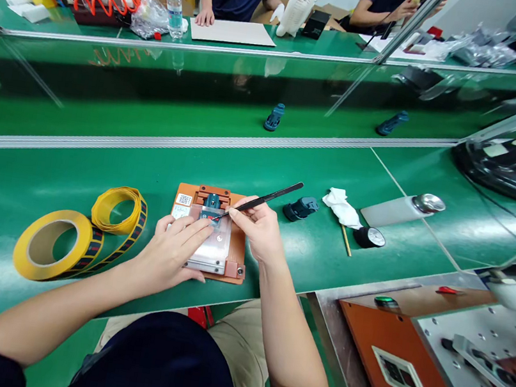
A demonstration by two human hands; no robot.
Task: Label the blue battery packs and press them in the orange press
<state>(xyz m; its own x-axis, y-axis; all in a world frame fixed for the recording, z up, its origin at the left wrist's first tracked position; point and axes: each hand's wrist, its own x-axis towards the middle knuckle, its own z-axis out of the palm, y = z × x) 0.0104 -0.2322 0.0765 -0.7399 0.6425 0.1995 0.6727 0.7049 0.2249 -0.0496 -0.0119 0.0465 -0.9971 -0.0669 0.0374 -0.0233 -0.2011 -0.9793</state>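
My right hand [256,225] pinches black tweezers [277,194], whose tip points down-left at a small dark label area on a teal plastic part [212,201]. That part sits in an orange-brown fixture [237,242] with a see-through cover plate [215,253] and a QR sticker. Across the left of the plate lies my left hand [175,246], fingers stretched out near the tweezers' tip and thumb by the fixture's lower edge. To the left stand a large yellow roll of labels [30,243] and a smaller yellow coil [100,209], joined by a label strip.
Right of the fixture are a teal plastic part [301,209], crumpled white tissue [340,207], a wooden stick [346,240], a black round object [370,237] and a white bottle [394,210]. Similar parts [274,117] lie beyond the metal rail [168,142]. Two people work across the bench.
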